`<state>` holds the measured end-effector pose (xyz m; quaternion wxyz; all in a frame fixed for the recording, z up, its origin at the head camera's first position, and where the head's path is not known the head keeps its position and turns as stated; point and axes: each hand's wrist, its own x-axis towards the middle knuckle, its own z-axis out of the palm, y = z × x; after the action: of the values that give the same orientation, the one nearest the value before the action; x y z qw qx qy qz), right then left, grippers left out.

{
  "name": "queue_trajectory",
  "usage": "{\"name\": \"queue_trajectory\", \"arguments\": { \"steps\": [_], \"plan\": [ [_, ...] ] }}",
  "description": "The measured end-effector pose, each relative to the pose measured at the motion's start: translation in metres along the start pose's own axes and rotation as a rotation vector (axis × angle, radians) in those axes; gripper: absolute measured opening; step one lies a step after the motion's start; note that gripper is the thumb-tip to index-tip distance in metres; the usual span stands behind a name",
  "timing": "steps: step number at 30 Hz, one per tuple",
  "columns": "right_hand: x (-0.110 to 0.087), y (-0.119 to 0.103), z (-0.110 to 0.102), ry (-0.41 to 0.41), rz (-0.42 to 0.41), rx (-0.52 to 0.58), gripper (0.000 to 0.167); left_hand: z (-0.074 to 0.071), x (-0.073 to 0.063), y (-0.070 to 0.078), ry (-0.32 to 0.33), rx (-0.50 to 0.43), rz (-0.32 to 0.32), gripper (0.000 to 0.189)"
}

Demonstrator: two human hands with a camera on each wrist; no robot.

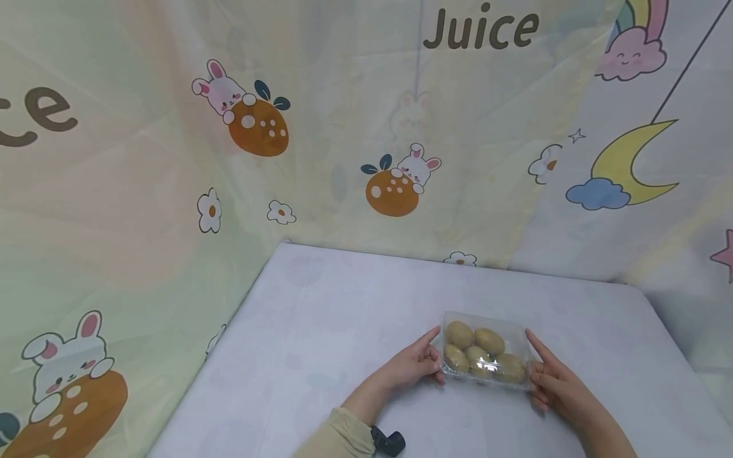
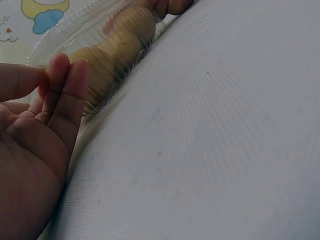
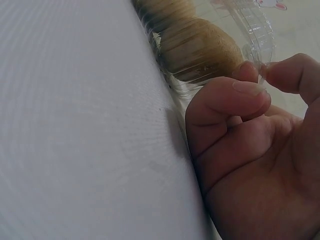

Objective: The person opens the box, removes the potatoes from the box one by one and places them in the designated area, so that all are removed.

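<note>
Your left hand (image 1: 413,364) and right hand (image 1: 564,385) pinch a clear plastic box (image 1: 512,332) endwise, lower right.
Likely fairly light, slick, flexible; hold end rims.

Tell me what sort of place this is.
Probably a small indoor booth set up for handling things: cartoon-printed fabric hangs behind and beside a white table, on which sits a clear box of potato-like items.

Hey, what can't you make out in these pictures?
Head view: anything beneath the brown produce, which blocks the camera's view.
Left wrist view: part of the left hand, cut off by the left edge.
Right wrist view: part of the clear plastic container, cut off by the top edge.
</note>
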<state>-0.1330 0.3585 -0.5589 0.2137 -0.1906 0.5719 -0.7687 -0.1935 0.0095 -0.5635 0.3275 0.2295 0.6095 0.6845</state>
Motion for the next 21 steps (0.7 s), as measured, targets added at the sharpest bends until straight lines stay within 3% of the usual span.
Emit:
{"name": "queue_trajectory", "arguments": {
  "steps": [6, 14, 21],
  "plan": [
    [0.0017, -0.0007, 0.0008, -0.054, -0.023, 0.037, 0.079, 0.001, -0.0001, -0.0009, 0.002, 0.017, 0.018, 0.08],
    [0.0002, -0.0004, -0.0006, -0.026, -0.006, 0.036, 0.08, -0.0007, 0.0032, -0.0061, -0.022, 0.001, 0.044, 0.079],
    [-0.0017, -0.0012, -0.0035, -0.04, 0.046, 0.146, 0.079, -0.0006, 0.0062, -0.0073, 0.014, -0.077, -0.026, 0.072]
  ]
}}
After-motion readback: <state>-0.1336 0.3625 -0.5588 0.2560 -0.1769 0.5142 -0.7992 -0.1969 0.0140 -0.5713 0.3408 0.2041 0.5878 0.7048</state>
